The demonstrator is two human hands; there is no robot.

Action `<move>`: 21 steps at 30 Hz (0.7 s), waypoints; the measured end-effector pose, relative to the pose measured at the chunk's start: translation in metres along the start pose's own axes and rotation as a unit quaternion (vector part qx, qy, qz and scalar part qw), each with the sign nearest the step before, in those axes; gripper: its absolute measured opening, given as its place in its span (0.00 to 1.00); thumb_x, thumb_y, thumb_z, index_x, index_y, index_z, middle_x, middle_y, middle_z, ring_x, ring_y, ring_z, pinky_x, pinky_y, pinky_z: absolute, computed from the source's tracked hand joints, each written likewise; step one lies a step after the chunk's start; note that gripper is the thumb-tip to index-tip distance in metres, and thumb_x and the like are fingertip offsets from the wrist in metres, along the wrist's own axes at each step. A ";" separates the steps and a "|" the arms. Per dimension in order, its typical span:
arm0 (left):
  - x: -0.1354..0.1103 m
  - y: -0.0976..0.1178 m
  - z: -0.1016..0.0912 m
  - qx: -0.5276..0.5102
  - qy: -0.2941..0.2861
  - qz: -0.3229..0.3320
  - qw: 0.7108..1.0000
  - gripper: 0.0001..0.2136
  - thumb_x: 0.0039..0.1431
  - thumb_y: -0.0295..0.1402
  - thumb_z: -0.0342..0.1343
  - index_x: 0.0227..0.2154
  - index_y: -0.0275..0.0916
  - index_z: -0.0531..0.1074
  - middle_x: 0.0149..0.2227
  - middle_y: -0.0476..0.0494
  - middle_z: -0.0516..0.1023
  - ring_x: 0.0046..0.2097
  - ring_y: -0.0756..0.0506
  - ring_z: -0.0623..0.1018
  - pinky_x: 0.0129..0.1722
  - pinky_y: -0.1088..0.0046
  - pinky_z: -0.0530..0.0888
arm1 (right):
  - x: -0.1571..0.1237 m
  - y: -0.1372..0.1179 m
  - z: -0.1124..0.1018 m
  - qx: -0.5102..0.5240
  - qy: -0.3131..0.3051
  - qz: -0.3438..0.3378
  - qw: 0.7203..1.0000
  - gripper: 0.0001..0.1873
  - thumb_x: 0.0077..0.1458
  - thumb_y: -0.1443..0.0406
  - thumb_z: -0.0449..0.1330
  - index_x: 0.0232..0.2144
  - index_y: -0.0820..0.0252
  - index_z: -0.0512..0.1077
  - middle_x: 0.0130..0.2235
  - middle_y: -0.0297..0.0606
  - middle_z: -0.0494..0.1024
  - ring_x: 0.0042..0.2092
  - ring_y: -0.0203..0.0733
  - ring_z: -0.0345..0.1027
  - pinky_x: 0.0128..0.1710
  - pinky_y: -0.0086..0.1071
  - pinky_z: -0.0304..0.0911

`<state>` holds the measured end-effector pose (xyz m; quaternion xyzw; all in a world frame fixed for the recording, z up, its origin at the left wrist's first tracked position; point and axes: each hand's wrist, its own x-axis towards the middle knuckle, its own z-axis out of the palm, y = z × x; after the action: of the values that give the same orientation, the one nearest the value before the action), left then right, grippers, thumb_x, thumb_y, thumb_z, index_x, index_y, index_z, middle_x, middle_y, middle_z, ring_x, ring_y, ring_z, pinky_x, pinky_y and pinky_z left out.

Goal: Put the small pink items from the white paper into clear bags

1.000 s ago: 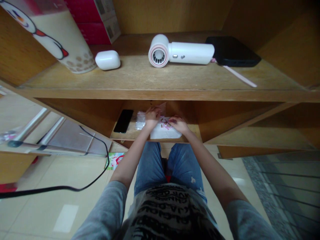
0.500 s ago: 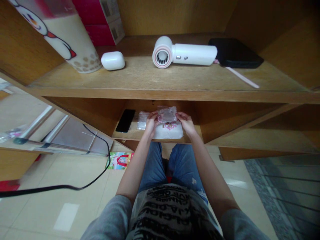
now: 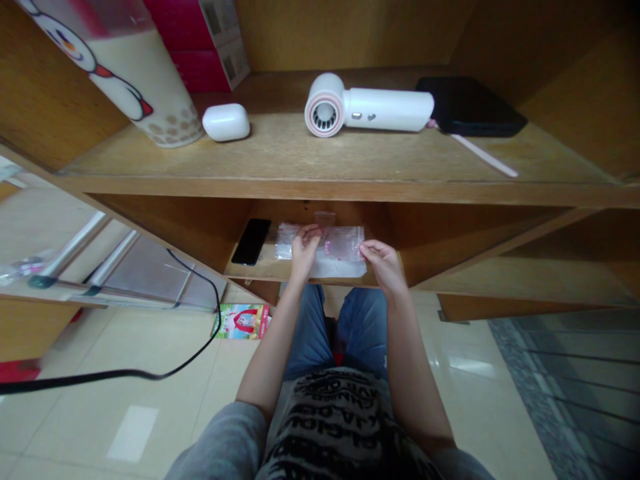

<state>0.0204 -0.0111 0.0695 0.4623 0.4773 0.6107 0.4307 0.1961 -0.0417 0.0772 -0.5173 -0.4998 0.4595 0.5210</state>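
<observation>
A clear plastic bag (image 3: pixel 347 239) is stretched flat between my two hands on the lower shelf. My left hand (image 3: pixel 306 248) pinches its left end, and my right hand (image 3: pixel 380 259) pinches its right edge between thumb and fingers. Small pink bits show in or through the bag; I cannot tell which. Under it lies a white sheet or pouch (image 3: pixel 340 269), its print now mostly covered. More clear bags (image 3: pixel 284 241) lie left of my left hand, partly hidden by it. A small clear piece (image 3: pixel 325 218) sits just behind the held bag.
A black phone (image 3: pixel 251 241) lies at the lower shelf's left. On the upper shelf stand a milk tea cup (image 3: pixel 165 100), a white earbud case (image 3: pixel 226 122), a white handheld fan (image 3: pixel 385 109) and a black flat object (image 3: pixel 470 107). The shelf edge (image 3: pixel 320 189) overhangs my hands.
My right hand has moved right and slightly toward me, pulling the bag's edge along. The bag now lies lower and flatter, covering the sheet's print. My left hand has shifted slightly.
</observation>
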 end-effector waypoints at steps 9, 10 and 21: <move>-0.043 0.030 0.018 0.179 -0.126 0.083 0.972 0.08 0.55 0.38 0.54 0.32 0.39 0.72 0.31 0.48 0.77 0.31 0.51 0.75 0.33 0.77 0.70 | -0.011 -0.004 0.010 -0.017 -0.020 -0.036 0.999 0.13 0.45 0.53 0.62 0.25 0.57 0.71 0.24 0.32 0.72 0.26 0.34 0.64 0.28 0.29 0.61; -0.044 0.031 0.019 0.189 -0.128 0.081 0.970 0.08 0.56 0.38 0.54 0.32 0.39 0.72 0.31 0.48 0.77 0.32 0.51 0.75 0.33 0.77 0.70 | -0.012 -0.004 0.010 -0.032 -0.026 -0.046 0.998 0.13 0.45 0.53 0.62 0.25 0.57 0.71 0.23 0.32 0.72 0.25 0.34 0.63 0.27 0.28 0.60; -0.041 0.034 0.007 0.234 -0.195 0.097 0.947 0.10 0.61 0.38 0.47 0.32 0.39 0.71 0.31 0.49 0.76 0.34 0.51 0.74 0.35 0.78 0.68 | -0.017 -0.008 0.009 -0.095 -0.058 -0.081 0.990 0.10 0.47 0.57 0.62 0.27 0.58 0.76 0.27 0.35 0.77 0.26 0.35 0.64 0.27 0.29 0.57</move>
<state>0.0323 -0.0552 0.0970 0.7046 0.4659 0.4186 0.3337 0.1853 -0.0582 0.0841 -0.4947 -0.6111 0.3953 0.4749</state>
